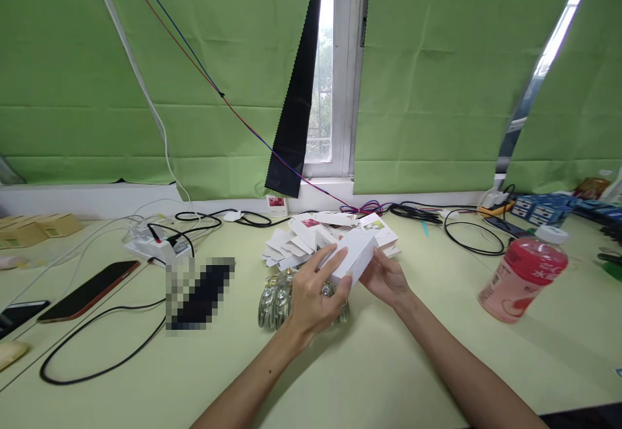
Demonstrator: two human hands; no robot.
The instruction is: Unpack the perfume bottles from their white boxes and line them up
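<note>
A small white box (pixel 354 255) is held up above the table at the centre, tilted. My left hand (pixel 318 293) grips its near left side, with fingers over the top and thumb along the front. At the box's right end, my right hand (pixel 386 277) has its fingers closed on it. Below and behind my left hand lie several clear-wrapped, metallic-looking items (pixel 276 302), partly hidden. Just beyond the box is a pile of flat white cartons (pixel 286 247), some with red or green printed pictures.
A pink drink bottle (pixel 525 280) stands at right. At left are phones (pixel 90 289), a power strip (pixel 160 244), looping black cables (pixel 104 371) and yellow boxes (pixel 22 233). Blue boxes (pixel 544 208) sit at the far right. Green blinds (pixel 437 79) hang behind the table.
</note>
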